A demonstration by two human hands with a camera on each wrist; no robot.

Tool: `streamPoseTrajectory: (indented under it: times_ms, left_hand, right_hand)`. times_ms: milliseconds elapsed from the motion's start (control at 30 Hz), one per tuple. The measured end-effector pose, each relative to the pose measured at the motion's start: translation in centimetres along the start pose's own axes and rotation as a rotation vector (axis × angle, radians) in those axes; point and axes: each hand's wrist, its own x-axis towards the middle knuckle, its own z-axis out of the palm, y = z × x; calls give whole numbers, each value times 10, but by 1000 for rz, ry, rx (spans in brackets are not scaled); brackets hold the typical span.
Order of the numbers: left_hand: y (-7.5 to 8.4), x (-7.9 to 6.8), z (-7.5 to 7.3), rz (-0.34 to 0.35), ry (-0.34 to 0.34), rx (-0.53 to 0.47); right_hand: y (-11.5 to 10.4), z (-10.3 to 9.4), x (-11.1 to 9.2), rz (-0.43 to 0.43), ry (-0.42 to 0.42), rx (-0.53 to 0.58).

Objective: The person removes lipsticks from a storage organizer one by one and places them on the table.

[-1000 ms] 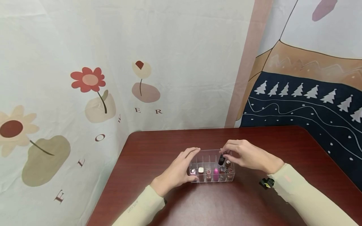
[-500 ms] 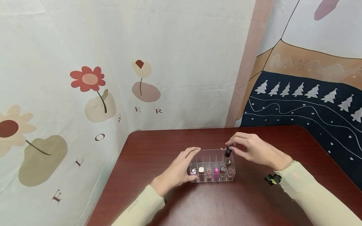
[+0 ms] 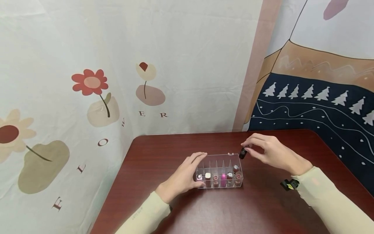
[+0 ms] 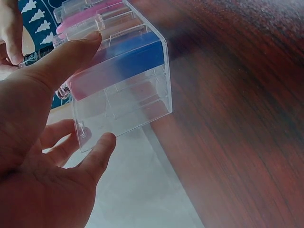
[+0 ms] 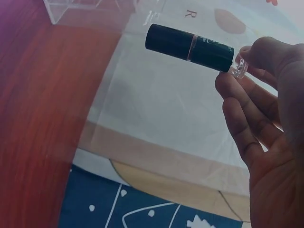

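Observation:
A clear plastic lipstick organizer (image 3: 214, 164) stands on the table, with several lipsticks in its front row, among them a bright pink tube (image 3: 223, 180). A dark tube (image 3: 236, 168) sits in the back row at the right end. My left hand (image 3: 181, 177) grips the organizer's left end between thumb and fingers; the left wrist view shows the clear end wall (image 4: 121, 114) and a blue-and-pink tube (image 4: 118, 66) inside. To the right of the back corner, my right hand (image 3: 270, 152) pinches a black lipstick (image 5: 190, 47) by its clear knobbed end, its other end tilted down.
The reddish-brown table (image 3: 163, 149) extends around the organizer. Behind it hangs a pale cloth with printed flowers (image 3: 93, 82), and at the right a dark blue cloth with white trees (image 3: 306, 94).
My right hand has lifted the black lipstick from over the organizer's back row and carried it right, past the right end. My left hand has stayed on the organizer.

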Motion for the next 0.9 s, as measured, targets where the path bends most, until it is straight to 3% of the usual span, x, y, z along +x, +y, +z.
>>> streamPoseTrajectory:
  times_ms: [367,900]
  left_hand:
    - [0,0,0,-10,-5,-1]
    - [0,-1,-1,-29,-27,-8]
  right_hand:
    - [9,8,-21,93,-36,-2]
    - [21,32,-42,166,-102,0]
